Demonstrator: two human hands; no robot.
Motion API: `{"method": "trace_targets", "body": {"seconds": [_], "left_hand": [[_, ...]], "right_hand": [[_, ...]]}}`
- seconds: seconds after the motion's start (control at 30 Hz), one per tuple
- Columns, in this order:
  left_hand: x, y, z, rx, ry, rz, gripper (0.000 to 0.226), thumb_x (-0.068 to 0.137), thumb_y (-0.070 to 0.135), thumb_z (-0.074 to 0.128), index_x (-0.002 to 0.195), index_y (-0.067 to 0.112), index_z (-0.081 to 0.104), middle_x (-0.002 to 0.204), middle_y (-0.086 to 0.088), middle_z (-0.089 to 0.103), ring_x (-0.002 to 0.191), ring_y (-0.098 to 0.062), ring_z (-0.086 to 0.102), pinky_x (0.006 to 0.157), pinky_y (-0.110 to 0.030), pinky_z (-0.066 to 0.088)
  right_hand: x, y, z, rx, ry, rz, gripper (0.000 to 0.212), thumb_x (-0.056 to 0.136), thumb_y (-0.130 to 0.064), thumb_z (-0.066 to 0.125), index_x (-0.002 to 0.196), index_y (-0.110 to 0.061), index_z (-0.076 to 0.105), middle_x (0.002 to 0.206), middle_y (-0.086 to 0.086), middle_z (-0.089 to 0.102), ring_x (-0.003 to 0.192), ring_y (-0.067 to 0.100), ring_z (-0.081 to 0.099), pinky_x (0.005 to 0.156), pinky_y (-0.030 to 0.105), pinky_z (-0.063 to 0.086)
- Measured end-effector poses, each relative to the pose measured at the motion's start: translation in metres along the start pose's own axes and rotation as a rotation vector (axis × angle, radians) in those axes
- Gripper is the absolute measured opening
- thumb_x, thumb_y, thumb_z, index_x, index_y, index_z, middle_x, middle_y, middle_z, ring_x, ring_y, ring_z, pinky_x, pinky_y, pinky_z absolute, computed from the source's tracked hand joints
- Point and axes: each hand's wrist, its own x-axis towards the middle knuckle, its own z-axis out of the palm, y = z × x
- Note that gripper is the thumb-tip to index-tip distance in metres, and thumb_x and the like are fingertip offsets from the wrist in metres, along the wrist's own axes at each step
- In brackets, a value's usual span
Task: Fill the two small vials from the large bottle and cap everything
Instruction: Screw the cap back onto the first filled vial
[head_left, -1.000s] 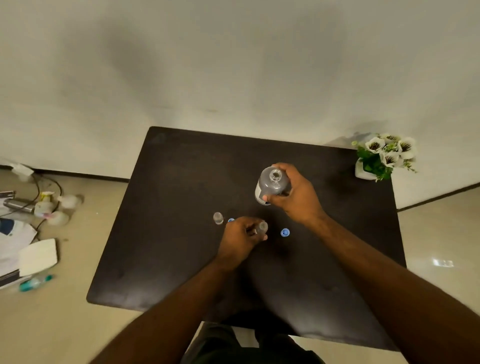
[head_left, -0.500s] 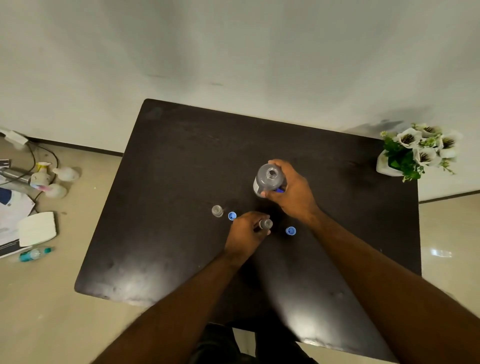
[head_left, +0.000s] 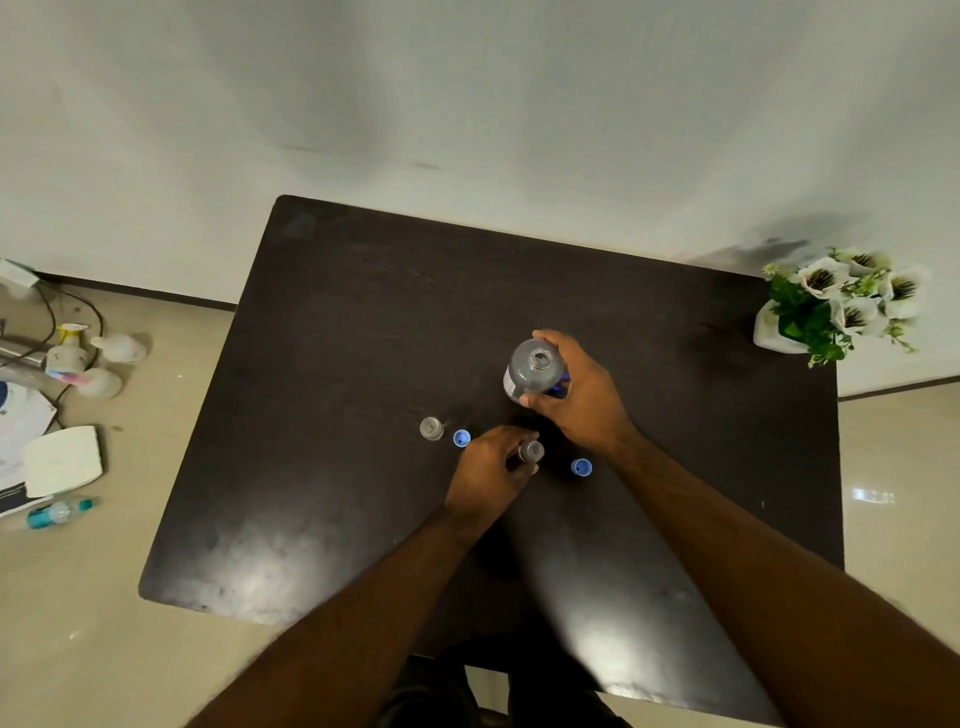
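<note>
Home room, dark rectangular wooden table (head_left: 363, 364) against plain wall, white-flowered pot plant (head_left: 836, 306) at its corner, toiletry bottles (head_left: 78, 364) on the beige tiled floor beside it

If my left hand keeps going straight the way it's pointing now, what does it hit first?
Probably the large bottle held by the right hand. The left hand, gripping a small vial, points up and right toward it. Depth is unclear from this view.

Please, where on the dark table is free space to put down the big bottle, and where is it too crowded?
Free: the far strip of the table along the wall, the left part beyond the loose vial, and the near left corner. Crowded: the middle, where the right hand holds the large bottle, the left hand holds a vial, and two blue caps lie.
</note>
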Motion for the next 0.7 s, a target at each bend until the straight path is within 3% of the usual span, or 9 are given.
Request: {"method": "trace_targets", "body": {"seconds": [0.1,0.27,0.37,0.43,0.53,0.7], "left_hand": [[0.0,0.001,-0.002,0.023,-0.014,0.016,0.048,0.083,0.006,0.08,0.129,0.013,0.069,0.127,-0.002,0.071,0.119,-0.013,0.066,0.104,-0.028,0.053],[-0.011,-0.001,-0.011,0.019,-0.027,-0.034,0.058,0.083,0.012,0.082,0.137,0.019,0.062,0.135,0.002,0.067,0.123,-0.011,0.063,0.104,-0.02,0.049],[-0.026,-0.012,-0.024,-0.041,-0.013,-0.07,0.06,0.081,0.017,0.085,0.137,0.026,0.063,0.135,0.008,0.066,0.12,-0.01,0.064,0.104,-0.023,0.052],[-0.037,-0.02,-0.035,-0.045,0.009,-0.079,0.058,0.081,0.021,0.086,0.134,0.028,0.065,0.133,0.01,0.066,0.117,-0.009,0.066,0.103,-0.025,0.054],[-0.052,-0.031,-0.053,-0.044,0.07,-0.087,0.047,0.08,0.022,0.087,0.124,0.029,0.071,0.119,0.018,0.07,0.107,0.0,0.068,0.097,-0.024,0.057],[-0.059,-0.048,-0.085,-0.029,0.173,-0.162,0.032,0.078,0.026,0.089,0.099,0.041,0.071,0.096,0.023,0.071,0.091,0.006,0.069,0.081,-0.019,0.06]], "right_hand": [[-0.002,-0.001,0.001,0.001,0.004,0.009,0.087,0.075,-0.014,0.086,0.148,-0.027,0.041,0.141,-0.012,0.053,0.125,0.0,0.047,0.101,0.009,0.038],[-0.016,-0.002,0.0,-0.003,0.028,0.114,0.103,0.076,-0.013,0.086,0.158,-0.025,0.025,0.154,-0.002,0.045,0.139,0.012,0.043,0.116,0.032,0.036],[-0.037,0.0,-0.001,-0.039,0.105,0.183,0.097,0.077,-0.018,0.085,0.156,-0.025,0.03,0.153,-0.002,0.048,0.141,0.017,0.044,0.117,0.044,0.038],[-0.055,0.001,-0.001,-0.09,0.191,0.192,0.08,0.08,-0.025,0.083,0.149,-0.024,0.043,0.148,-0.002,0.053,0.138,0.017,0.047,0.114,0.043,0.041],[-0.083,-0.006,0.002,-0.242,0.322,0.113,0.054,0.082,-0.032,0.08,0.131,-0.024,0.061,0.132,-0.002,0.062,0.127,0.018,0.052,0.105,0.03,0.04],[-0.113,-0.039,0.033,-0.339,0.357,-0.111,0.033,0.084,-0.027,0.079,0.115,-0.019,0.071,0.115,-0.003,0.07,0.11,0.017,0.057,0.096,0.019,0.035]]}}
